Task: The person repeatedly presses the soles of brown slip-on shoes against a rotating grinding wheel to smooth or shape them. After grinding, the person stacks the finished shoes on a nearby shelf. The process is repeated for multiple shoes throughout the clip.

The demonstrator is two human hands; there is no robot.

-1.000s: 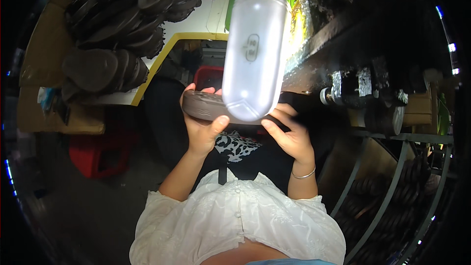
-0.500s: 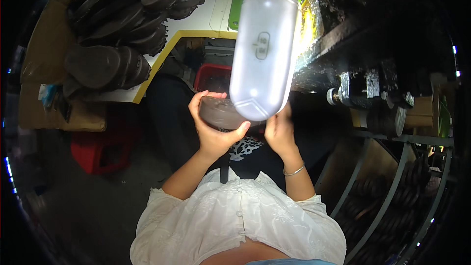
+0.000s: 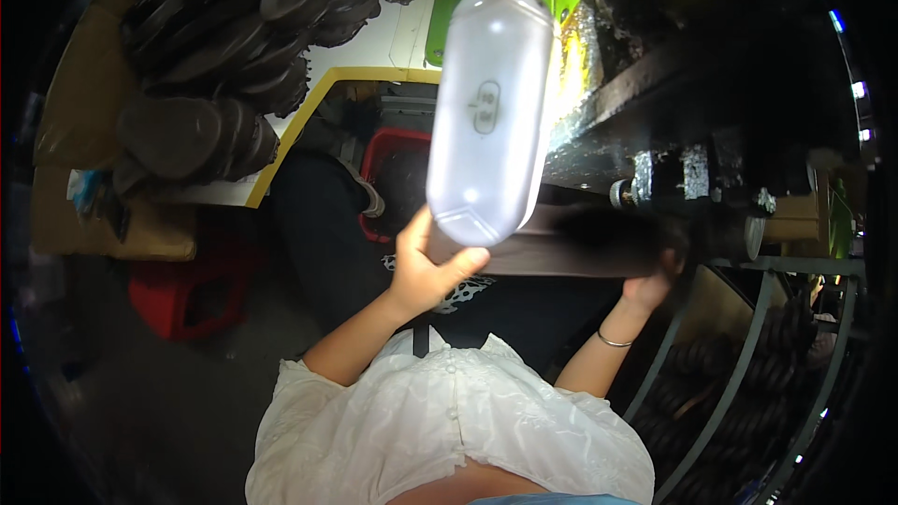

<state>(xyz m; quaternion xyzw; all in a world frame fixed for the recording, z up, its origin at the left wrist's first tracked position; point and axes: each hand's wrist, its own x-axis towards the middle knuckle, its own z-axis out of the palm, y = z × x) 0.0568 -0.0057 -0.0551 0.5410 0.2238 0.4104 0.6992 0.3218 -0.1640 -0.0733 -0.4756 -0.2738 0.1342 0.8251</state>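
Observation:
A brown piece [image 3: 533,254] that looks like a moulded shoe sole lies crosswise in front of me, its right part dark and smeared. My left hand [image 3: 423,269] is closed on its left end, thumb along the near side. At the right end is my right hand [image 3: 650,285], closed on it, the fingertips partly lost in shadow and blur. A bright, white-covered lamp [image 3: 488,122] hangs over the work and hides the sole's upper left part. On the white table [image 3: 346,54] at the upper left, several dark brown soles [image 3: 173,136] are heaped.
Beyond my lap sits a red basket [image 3: 374,164]. A red stool [image 3: 182,295] stands at the left below a cardboard box [image 3: 159,224]. Dark machinery with a metal knob [image 3: 622,194] is at the right, above a rack [image 3: 734,365] holding many dark pieces.
My right hand has moved well to the right, away from my left hand. The brown piece now stretches between both hands. My left hand has shifted slightly right and nearer.

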